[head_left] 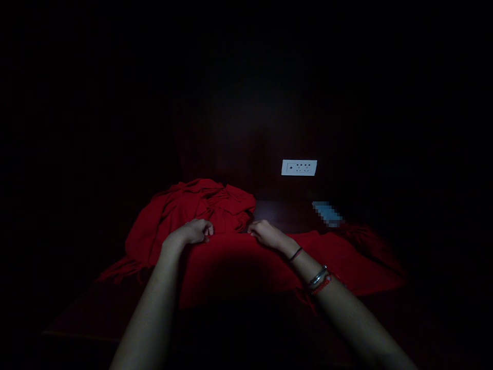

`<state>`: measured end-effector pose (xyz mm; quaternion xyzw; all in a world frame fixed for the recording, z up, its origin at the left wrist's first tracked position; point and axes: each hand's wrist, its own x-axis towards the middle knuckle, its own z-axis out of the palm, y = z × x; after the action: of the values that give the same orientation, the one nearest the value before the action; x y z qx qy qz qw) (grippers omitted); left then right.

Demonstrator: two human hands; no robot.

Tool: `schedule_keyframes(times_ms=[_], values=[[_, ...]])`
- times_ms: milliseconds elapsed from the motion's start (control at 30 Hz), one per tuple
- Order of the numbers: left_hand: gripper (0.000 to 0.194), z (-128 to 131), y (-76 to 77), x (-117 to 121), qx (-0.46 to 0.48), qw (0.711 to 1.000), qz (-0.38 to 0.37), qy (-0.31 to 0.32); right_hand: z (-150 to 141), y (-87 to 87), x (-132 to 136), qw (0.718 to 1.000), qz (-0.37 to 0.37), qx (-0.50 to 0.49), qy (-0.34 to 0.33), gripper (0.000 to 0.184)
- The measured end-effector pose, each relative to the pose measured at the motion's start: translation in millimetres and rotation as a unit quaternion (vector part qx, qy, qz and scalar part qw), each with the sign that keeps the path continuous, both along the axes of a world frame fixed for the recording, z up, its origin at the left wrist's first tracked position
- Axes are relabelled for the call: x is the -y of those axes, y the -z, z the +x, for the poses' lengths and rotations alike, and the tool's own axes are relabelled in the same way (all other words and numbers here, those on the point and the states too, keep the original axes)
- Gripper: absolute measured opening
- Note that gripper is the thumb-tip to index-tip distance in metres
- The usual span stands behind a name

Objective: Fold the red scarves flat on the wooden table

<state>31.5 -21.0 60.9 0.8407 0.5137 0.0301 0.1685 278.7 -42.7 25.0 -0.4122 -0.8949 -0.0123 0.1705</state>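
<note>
A red fringed scarf [239, 257] is spread across the dark table, its far edge running between my two hands. My left hand [196, 230] is closed on that edge at the left. At the right, my right hand [265, 234] pinches the same edge, with bracelets and a dark band on the wrist. Behind my left hand lies a crumpled heap of red fringed cloth [173, 208]; whether it joins the spread piece I cannot tell. The cloth stretches on to the right past my right forearm, and its near part is in shadow.
A white wall socket [299, 167] is set in the dark surface behind the table. A blurred flat, pale-blue object [327, 214] lies at the back right, beside the cloth. The table's front-left edge [77, 335] shows faintly. Most of the surroundings are too dark to make out.
</note>
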Motion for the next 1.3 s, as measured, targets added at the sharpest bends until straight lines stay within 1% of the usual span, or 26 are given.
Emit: schedule_keyframes(times_ms=[100,167,300,367,500,567,667,800,933,1033,1100,1200,1300], values=[[0.020,18.2,2.6,2.8,-0.007,0.999,0.033,0.012,0.1,-0.5,-1.4,1.000,0.000,-0.022,0.002,0.017],[0.021,26.8,6.4,2.5,-0.004,0.998,0.055,0.035,0.8,-2.7,-1.0,0.999,-0.007,-0.031,0.005,0.017],[0.015,29.8,11.8,-1.2,0.035,0.990,0.059,0.121,1.7,-7.5,1.2,0.999,-0.017,-0.037,0.011,0.017],[0.012,28.0,11.8,-2.7,0.062,0.987,0.063,0.135,1.6,-8.5,1.9,0.999,-0.022,-0.041,0.012,0.017],[0.009,27.2,10.2,-2.8,0.074,0.985,0.082,0.129,1.0,-7.3,1.5,0.998,-0.035,-0.048,-0.004,0.016],[0.008,27.6,10.3,-2.4,0.072,0.988,0.074,0.118,0.7,-6.0,0.6,0.999,-0.035,-0.036,-0.007,0.016],[0.008,26.4,11.7,-3.1,0.072,0.991,0.051,0.099,1.0,-4.0,-0.8,0.999,-0.041,-0.023,0.004,0.018],[0.010,20.9,13.0,-6.3,0.060,0.993,0.044,0.089,5.7,-1.9,-2.4,0.997,-0.067,0.003,0.023,0.021],[0.016,14.8,12.7,-9.0,0.042,0.995,0.040,0.081,14.7,-5.1,-3.3,0.994,-0.091,0.048,0.043,0.022],[0.019,12.3,12.5,-9.0,0.028,0.996,0.037,0.073,25.2,-12.9,-0.5,0.989,-0.110,0.081,0.057,0.021],[0.019,11.7,12.6,-8.6,0.021,0.997,0.037,0.070,37.1,-18.8,4.4,0.984,-0.124,0.104,0.073,0.020],[0.020,11.4,13.5,-9.3,0.008,0.997,0.041,0.060,65.5,-25.0,15.5,0.977,-0.138,0.125,0.106,0.018],[0.021,12.0,15.5,-12.6,-0.010,0.997,0.047,0.055,102.4,-27.8,29.3,0.974,-0.139,0.120,0.135,0.016]])
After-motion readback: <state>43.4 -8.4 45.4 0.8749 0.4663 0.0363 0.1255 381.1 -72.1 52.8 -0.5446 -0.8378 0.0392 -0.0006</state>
